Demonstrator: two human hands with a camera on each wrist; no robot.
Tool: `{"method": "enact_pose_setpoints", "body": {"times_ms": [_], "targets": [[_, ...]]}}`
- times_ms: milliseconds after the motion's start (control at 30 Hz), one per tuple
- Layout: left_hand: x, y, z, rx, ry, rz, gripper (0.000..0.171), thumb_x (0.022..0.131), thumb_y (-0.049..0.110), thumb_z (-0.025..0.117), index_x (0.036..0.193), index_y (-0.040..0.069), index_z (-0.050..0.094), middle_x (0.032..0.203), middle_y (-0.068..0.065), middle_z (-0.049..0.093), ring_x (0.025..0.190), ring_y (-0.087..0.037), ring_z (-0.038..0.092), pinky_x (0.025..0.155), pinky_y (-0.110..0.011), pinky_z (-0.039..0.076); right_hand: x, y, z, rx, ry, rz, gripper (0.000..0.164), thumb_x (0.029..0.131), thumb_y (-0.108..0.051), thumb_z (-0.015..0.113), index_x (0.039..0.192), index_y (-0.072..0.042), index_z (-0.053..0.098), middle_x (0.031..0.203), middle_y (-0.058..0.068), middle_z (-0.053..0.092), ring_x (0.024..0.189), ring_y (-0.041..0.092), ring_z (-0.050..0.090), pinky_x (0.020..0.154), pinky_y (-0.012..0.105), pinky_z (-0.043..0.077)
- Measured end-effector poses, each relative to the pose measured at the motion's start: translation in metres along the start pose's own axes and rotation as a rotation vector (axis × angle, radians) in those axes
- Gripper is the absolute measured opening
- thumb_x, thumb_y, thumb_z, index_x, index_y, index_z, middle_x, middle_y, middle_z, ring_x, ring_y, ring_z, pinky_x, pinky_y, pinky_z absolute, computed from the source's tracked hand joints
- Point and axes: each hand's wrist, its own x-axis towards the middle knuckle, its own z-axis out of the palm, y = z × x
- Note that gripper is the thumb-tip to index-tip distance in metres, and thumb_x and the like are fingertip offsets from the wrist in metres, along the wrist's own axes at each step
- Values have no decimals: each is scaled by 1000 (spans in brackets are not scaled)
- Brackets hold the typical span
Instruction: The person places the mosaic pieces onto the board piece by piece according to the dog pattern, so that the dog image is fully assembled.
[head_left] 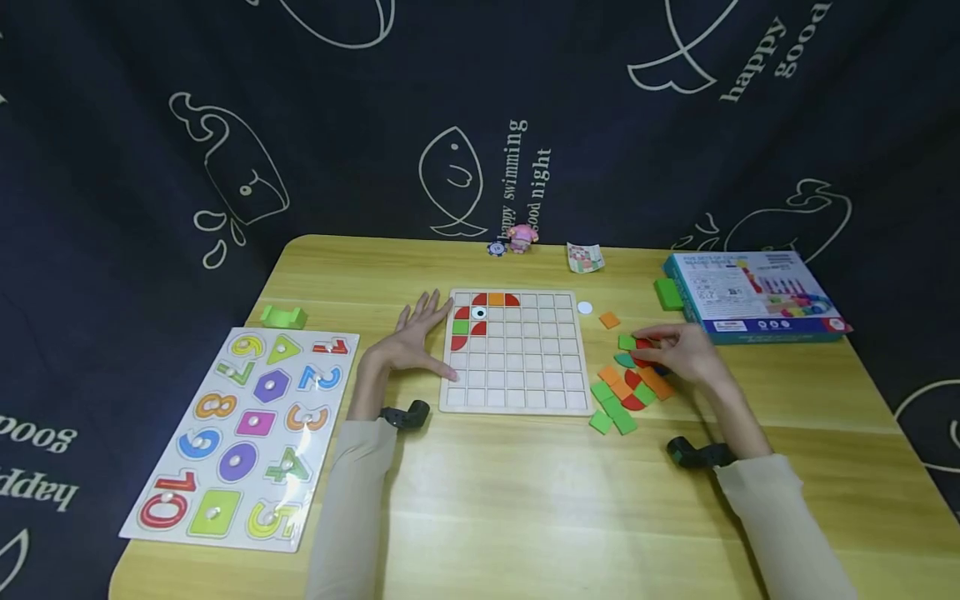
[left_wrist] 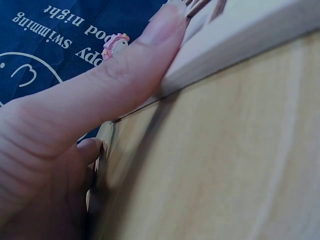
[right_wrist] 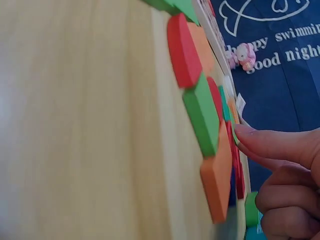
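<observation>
My left hand is spread at the left side of a pale grid board, its thumb on the board's rim. In the left wrist view the thumb lies along the board's edge. Red quarter-round tiles, an orange tile, a green tile and an eye tile sit in the board's upper left cells. Right of the board, my right hand pinches a red tile between thumb and fingers, among loose tiles. Its other fingers are curled in the right wrist view.
Loose green tiles and orange tiles lie near the right hand. A blue box stands back right. A number puzzle board lies on the left, below a green block. A pink figurine sits at the far edge.
</observation>
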Motion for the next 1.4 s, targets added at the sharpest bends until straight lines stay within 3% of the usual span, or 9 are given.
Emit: {"method": "enact_pose_setpoints", "body": {"times_ms": [267, 533, 667, 800, 900, 933, 1100, 1200, 1400], "targets": [[1, 1, 0, -6, 6, 0, 130, 59, 52, 88, 157, 22, 8, 164, -8, -12, 151, -26, -18, 123, -51, -13, -15, 13, -12, 48, 11, 80, 43, 83, -27, 76, 119, -6, 67, 55, -7, 28, 50, 9, 27, 45, 30, 23], [2, 0, 1, -14, 8, -1, 130, 59, 52, 88, 157, 24, 7, 164, -6, -12, 151, -25, -19, 123, -50, -13, -17, 14, -10, 60, -9, 133, 45, 80, -35, 78, 113, -5, 70, 54, -9, 31, 51, 9, 29, 48, 32, 24], [1, 0, 1, -11, 6, -12, 130, 59, 53, 88, 156, 25, 7, 164, -5, -13, 151, -24, -19, 123, -49, -13, -9, 11, -5, 54, -18, 175, 46, 79, -40, 77, 109, -6, 72, 62, -8, 45, 57, 11, 32, 52, 30, 25], [1, 1, 1, -1, 6, -14, 129, 59, 54, 87, 156, 25, 8, 164, -6, -13, 151, -24, -19, 123, -49, -13, -2, 3, 1, 47, -18, 200, 47, 78, -45, 77, 105, -6, 74, 88, 0, 63, 72, 14, 41, 61, 26, 30], [1, 1, 1, 4, 6, -15, 129, 59, 54, 87, 157, 25, 7, 164, -6, -13, 151, -24, -19, 123, -49, -13, 3, -4, 6, 15, 13, 155, 44, 79, -43, 77, 99, -5, 75, 98, 3, 68, 79, 15, 47, 66, 24, 36], [1, 0, 1, 6, 7, -13, 130, 59, 54, 87, 157, 24, 7, 164, -6, -13, 151, -25, -19, 123, -49, -13, 5, -6, 8, 3, 29, 138, 42, 79, -42, 77, 97, -5, 75, 94, 3, 69, 77, 15, 49, 65, 23, 38], [2, -1, 2, 0, 12, -3, 130, 59, 53, 87, 157, 23, 8, 164, -7, -13, 151, -25, -19, 123, -50, -13, 11, -11, 11, 8, 32, 79, 35, 80, -35, 77, 102, -7, 73, 59, -7, 48, 55, 10, 40, 48, 23, 29], [2, -1, 2, 1, 9, -3, 130, 58, 55, 87, 157, 23, 8, 164, -6, -13, 151, -25, -19, 123, -49, -13, 13, -9, 10, 40, -40, 85, 39, 80, -31, 78, 111, -9, 71, 56, -8, 34, 51, 9, 32, 46, 23, 23], [2, -1, 2, 3, 4, -9, 131, 58, 56, 87, 156, 26, 5, 164, -4, -15, 150, -23, -21, 123, -47, -14, 15, -2, 7, 36, -84, 72, 38, 79, -27, 79, 111, -7, 70, 54, -7, 30, 48, 11, 29, 45, 25, 20]]}}
